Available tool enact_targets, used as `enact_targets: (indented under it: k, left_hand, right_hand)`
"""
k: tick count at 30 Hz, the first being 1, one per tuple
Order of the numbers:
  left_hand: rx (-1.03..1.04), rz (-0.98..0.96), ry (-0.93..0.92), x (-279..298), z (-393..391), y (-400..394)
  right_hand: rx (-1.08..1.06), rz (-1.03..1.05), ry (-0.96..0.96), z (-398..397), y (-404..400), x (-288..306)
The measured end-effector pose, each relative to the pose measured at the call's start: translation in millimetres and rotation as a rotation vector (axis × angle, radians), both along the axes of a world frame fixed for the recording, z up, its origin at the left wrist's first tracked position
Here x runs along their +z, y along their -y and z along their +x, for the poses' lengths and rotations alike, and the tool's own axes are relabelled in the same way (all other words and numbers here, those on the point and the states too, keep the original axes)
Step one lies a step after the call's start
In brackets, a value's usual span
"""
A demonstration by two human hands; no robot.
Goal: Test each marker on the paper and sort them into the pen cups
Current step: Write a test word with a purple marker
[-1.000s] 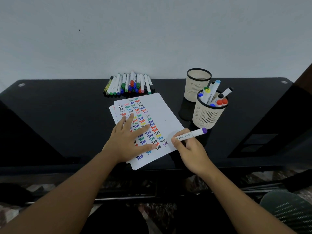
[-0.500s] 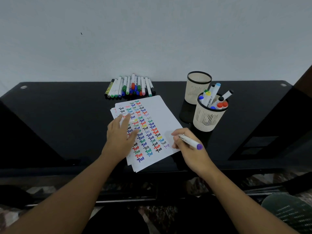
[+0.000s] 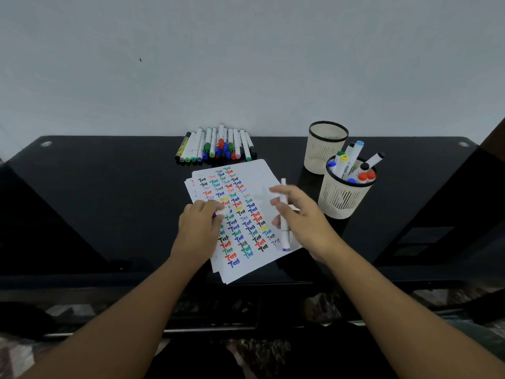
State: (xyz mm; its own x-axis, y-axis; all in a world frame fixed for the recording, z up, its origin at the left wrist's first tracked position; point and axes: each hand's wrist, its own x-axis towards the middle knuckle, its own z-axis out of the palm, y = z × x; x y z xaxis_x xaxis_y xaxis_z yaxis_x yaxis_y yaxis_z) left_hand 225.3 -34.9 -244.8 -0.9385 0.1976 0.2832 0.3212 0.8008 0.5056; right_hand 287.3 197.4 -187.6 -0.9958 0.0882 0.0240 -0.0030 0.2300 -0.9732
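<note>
Both forearms come in from 6 o'clock over the black desk (image 3: 109, 203). Left hand (image 3: 198, 228) sits on the left edge of the paper (image 3: 262, 176), fingers curled, pinching a small white piece with a bit of purple at the fingertips, likely the cap (image 3: 220, 212); too blurred to be sure. Right hand (image 3: 303, 217) is at 3 o'clock of the left hand, over the right side of the paper, grasping the purple marker (image 3: 284, 214); barrel runs roughly 12-to-6, purple tip down near the sheet's lower right. Fingers blurred.

Paper is a small stack, top sheet filled with rows of "Test" in many colours.

Near cup (image 3: 345, 195) at 2 o'clock of the right hand holds several markers. Far cup (image 3: 325, 149) is just behind it at 11 o'clock; nothing shows above its rim. Loose markers (image 3: 216, 146) lie in a row at 12 o'clock of the paper, against the wall (image 3: 246, 64).
</note>
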Motion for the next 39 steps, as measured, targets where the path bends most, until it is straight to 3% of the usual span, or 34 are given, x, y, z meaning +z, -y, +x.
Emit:
enact_targets:
  k: [2, 7, 10, 33, 39]
  left_hand:
    - [-0.040, 0.055, 0.014, 0.7, 0.3, 0.3]
    - [-0.083, 0.102, 0.009, 1.1, 3.5, 2.7]
    - [-0.086, 0.151, -0.001, 2.9, 5.8, 2.8]
    - [-0.215, 0.135, -0.124, -1.6, 9.5, 2.9]
    - [-0.195, 0.199, -0.036, 1.3, 14.3, 3.9]
  right_hand:
    - [0.085, 0.119, 0.038, -8.1, 1.9, 4.0]
    - [0.185, 0.892, -0.019, -24.4, 6.0, 6.7]
    - [0.200, 1.071, -0.079, -30.3, 5.6, 3.8]
    - [0.305, 1.213, -0.248, -38.3, 17.0, -8.5]
    - [0.412, 1.195, -0.198, -36.3, 17.6, -2.6]
